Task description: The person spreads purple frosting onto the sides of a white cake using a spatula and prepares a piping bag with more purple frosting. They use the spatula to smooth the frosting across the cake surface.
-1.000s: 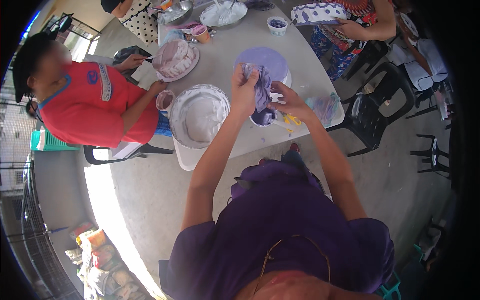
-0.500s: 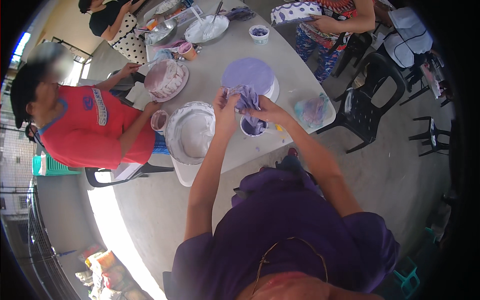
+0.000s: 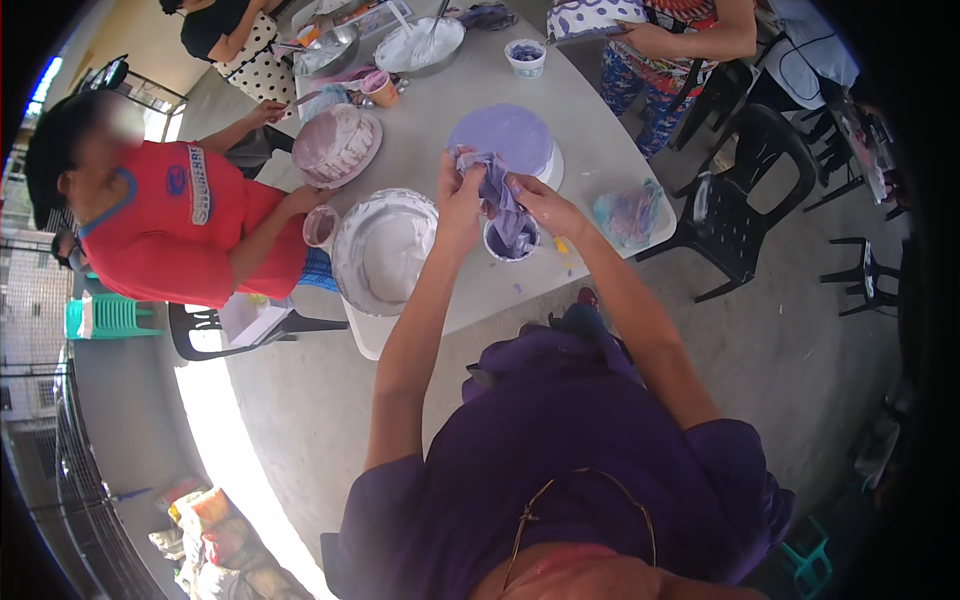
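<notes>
Both my hands hold a limp, crumpled plastic bag (image 3: 496,185) smeared with purple icing. My left hand (image 3: 460,203) is closed on its left side, and my right hand (image 3: 548,208) pinches its right side. The bag's lower part hangs over a tub of purple icing (image 3: 511,246) at the near table edge; whether it touches the icing I cannot tell. Just beyond my hands stands a round cake coated in smooth purple icing (image 3: 505,135) on a white board. A large bowl (image 3: 350,272) smeared with white icing sits left of my left forearm.
A co-worker in red (image 3: 190,225) steadies a pinkish cake (image 3: 335,147) at the left. Another person holds a white and purple cake (image 3: 590,20) at the far side. A smeared plastic bag (image 3: 628,215) lies at the table's right corner, near a black chair (image 3: 748,200).
The bag has dropped lower between my hands, its end now hanging over the tub. My right hand has shifted slightly. The co-worker in red has moved the tool hand a little.
</notes>
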